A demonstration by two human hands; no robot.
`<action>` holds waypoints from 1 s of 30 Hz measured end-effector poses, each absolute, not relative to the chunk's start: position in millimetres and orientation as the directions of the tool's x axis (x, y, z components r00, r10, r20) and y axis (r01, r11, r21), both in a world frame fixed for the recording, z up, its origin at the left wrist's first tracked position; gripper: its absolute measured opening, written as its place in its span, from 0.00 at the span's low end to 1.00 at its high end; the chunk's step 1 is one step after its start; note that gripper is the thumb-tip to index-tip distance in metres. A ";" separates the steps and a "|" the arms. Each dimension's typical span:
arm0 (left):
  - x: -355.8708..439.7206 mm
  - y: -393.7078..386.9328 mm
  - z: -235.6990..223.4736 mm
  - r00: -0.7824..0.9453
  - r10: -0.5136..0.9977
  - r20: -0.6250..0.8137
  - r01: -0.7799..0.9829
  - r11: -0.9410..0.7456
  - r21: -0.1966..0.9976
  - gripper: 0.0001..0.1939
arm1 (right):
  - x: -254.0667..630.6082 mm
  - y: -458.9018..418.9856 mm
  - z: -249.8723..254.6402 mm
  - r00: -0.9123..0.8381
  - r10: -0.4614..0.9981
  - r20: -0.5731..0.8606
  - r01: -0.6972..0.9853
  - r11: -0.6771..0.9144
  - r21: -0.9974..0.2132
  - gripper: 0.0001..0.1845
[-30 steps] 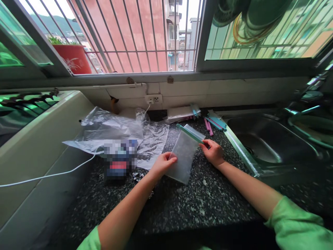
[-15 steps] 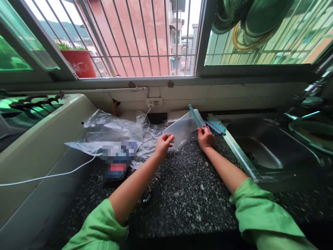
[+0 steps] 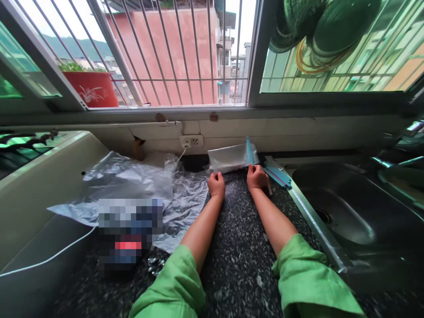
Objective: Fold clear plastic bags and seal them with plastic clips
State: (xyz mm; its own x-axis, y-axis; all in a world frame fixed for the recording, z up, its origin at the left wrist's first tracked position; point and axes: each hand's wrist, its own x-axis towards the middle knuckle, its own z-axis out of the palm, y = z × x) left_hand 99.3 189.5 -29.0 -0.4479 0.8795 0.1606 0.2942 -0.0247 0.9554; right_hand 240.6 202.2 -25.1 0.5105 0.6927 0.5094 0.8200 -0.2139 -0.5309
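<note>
A clear plastic bag is stretched between my hands above the back of the counter. My left hand is closed at its lower left corner, thumb and fingertips pinched together. A slim blue plastic strip, like a bag-sealing clip, runs up across the bag's right end. The fingers of my right hand close around the lower end of this strip and the bag's edge; exactly how they grip is partly hidden. More blue strips lie in a bundle just right of that hand, beside the sink.
A metal sink is set in at the right. Crumpled clear plastic covers the left of the speckled counter, near a blurred-out object and a white cable. A wall socket sits behind, under the barred window.
My left hand has moved in toward the bag's lower corner. The bag has turned more level, and the strip stands more upright. The view has shifted slightly.
</note>
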 end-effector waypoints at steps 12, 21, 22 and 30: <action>102.3 222.3 -33.2 -0.431 0.880 0.201 0.403 -0.012 0.915 0.11 | 239.0 218.9 -21.6 0.529 0.713 0.461 0.825 -0.304 -0.477 0.23; 100.8 196.6 -27.6 -0.216 0.944 0.247 0.515 -0.105 0.850 0.08 | 234.3 213.4 -22.3 0.454 0.714 0.534 0.882 -0.276 -0.381 0.22; 99.8 192.0 -27.0 -0.183 0.952 0.247 0.535 -0.114 0.837 0.08 | 232.3 210.6 -22.3 0.428 0.725 0.540 0.894 -0.253 -0.370 0.21; 90.4 154.2 -22.6 -0.006 0.980 0.200 0.644 -0.149 0.750 0.07 | 212.4 169.6 -22.4 0.069 0.829 0.555 0.972 0.068 -0.223 0.20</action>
